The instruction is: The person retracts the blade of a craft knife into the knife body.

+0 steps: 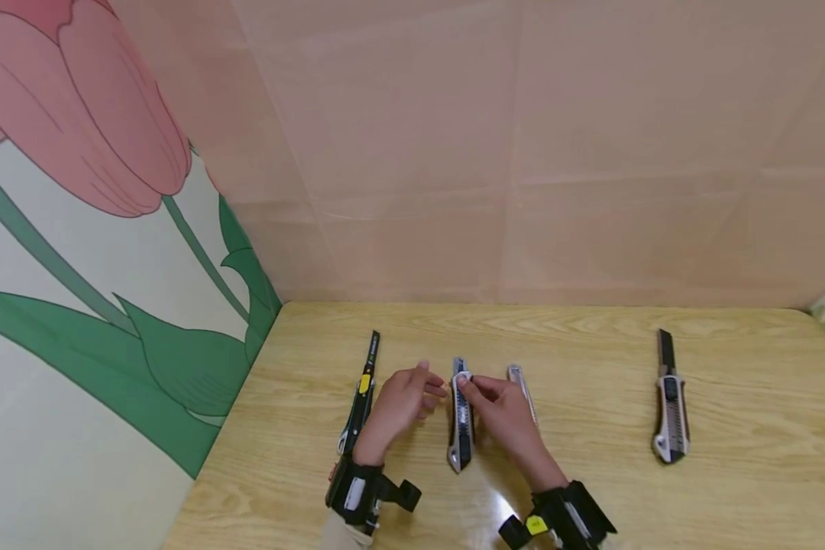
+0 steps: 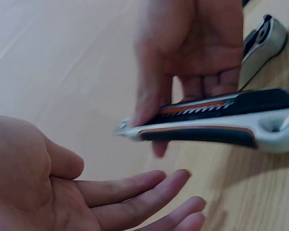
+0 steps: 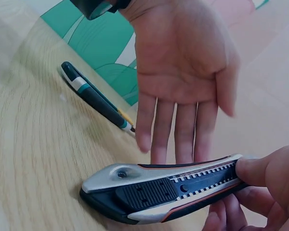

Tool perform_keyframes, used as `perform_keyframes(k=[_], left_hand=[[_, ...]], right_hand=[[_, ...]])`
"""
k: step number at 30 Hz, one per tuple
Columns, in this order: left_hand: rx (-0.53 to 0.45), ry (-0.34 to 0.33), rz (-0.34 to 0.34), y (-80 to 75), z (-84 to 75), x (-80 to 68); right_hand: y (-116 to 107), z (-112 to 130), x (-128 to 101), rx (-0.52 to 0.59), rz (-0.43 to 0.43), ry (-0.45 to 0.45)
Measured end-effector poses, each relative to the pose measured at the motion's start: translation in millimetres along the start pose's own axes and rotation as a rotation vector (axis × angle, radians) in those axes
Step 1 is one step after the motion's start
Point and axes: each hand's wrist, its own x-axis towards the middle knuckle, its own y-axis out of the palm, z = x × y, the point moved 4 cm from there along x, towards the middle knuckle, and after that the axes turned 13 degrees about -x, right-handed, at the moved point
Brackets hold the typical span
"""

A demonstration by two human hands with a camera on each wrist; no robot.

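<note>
My right hand point(image 1: 470, 385) pinches the front end of a grey and black utility knife point(image 1: 461, 418) with orange trim, at the middle of the wooden table point(image 1: 591, 489). In the right wrist view the thumb and fingers point(image 3: 272, 180) grip the knife point(image 3: 166, 191) near its tip. My left hand point(image 1: 428, 391) hovers just left of it, palm open, fingers straight, holding nothing. The left wrist view shows that bare palm point(image 2: 48, 192) below the held knife point(image 2: 221, 120).
A green and black knife point(image 1: 360, 401) lies left of the left hand. A silver knife point(image 1: 518, 376) lies partly hidden behind the right hand. Far right lies another grey knife point(image 1: 671, 409), blade out. Walls close the table's left and back.
</note>
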Motion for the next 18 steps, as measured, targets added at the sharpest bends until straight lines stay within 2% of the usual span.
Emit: perform_keyframes(k=[3,9,13,18], left_hand=[[0.01,0.058,-0.047,-9.6,-2.9,0.6],[0.08,0.17,-0.185,-30.0,-8.0,0.1],[0.116,0.199,-0.267,-43.0,-9.5,-2.4],[0.181,0.19,-0.372,-58.8,-8.7,-4.8]], right_hand=[[1,-4,2,-0.008,0.011,0.021],[1,-10,3,-0.058,0.057,0.06],[2,-13,4,-0.068,0.056,0.035],[4,-16,5,-0.085,0.014,-0.042]])
